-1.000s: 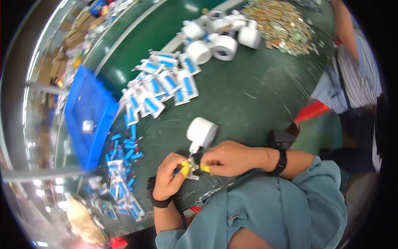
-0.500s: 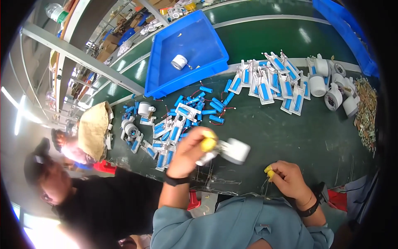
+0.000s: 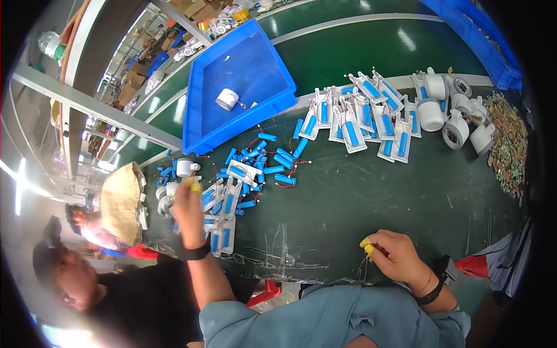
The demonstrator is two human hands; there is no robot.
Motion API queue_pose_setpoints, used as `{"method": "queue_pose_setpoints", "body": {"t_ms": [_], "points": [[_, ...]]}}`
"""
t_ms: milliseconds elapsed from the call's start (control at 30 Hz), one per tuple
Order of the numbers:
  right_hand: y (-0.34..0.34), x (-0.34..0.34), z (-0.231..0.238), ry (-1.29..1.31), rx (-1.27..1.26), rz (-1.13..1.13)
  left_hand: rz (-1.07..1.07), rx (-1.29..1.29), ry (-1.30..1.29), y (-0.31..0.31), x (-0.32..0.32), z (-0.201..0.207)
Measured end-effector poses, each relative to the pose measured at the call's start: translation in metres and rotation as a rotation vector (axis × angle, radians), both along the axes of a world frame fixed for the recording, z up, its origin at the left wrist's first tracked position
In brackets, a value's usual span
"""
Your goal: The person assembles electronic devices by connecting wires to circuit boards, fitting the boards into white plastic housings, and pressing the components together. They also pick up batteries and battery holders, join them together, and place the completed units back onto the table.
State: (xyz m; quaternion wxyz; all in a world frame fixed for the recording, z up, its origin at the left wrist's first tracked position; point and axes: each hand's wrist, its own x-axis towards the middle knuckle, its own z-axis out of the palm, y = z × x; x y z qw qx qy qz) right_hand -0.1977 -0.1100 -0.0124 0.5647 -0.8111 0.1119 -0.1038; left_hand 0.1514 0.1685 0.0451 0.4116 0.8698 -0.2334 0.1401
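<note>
My left hand (image 3: 188,210), with yellow finger covers and a black wrist strap, reaches out to the left and is blurred by motion. Its fingertips are just short of a white cylindrical part (image 3: 184,167) that stands among several others at the table's left end. Nothing shows in that hand. My right hand (image 3: 395,256) rests at the near table edge, its yellow-capped thumb and finger pinched together with nothing visible between them. Loose blue battery cells (image 3: 274,158) and white holders with blue cells (image 3: 225,204) lie just right of my left hand.
A blue tray (image 3: 255,64) at the back holds one white cylinder (image 3: 227,99). Rows of cell holders (image 3: 362,119), white rolls (image 3: 432,114) and a heap of small brownish boards (image 3: 506,142) lie to the right. A co-worker (image 3: 87,278) sits at lower left beside a woven hat (image 3: 120,203).
My left hand swung from the table's middle to the left pile, and the white part it held is out of it. My right hand stayed near the edge. My head turned.
</note>
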Motion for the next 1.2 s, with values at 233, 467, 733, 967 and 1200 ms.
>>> {"method": "queue_pose_setpoints", "body": {"t_ms": [233, 467, 733, 967, 1200], "points": [[0.002, 0.000, -0.002, -0.020, -0.022, -0.004, -0.614, 0.348, -0.109, -0.111, -0.079, -0.025], [0.002, -0.002, 0.000, -0.027, -0.023, -0.008, -0.786, 0.412, -0.197, -0.132, -0.125, -0.028], [0.001, 0.001, 0.004, -0.046, -0.100, 0.000, -0.418, 0.437, -0.143, -0.078, -0.098, -0.027], [0.014, 0.001, 0.007, -0.024, 0.081, -0.029, -0.600, 0.432, -0.372, -0.099, -0.087, -0.035], [0.017, 0.000, -0.005, -0.027, 0.101, -0.039, -0.540, 0.285, -0.325, -0.090, -0.078, -0.048]]}}
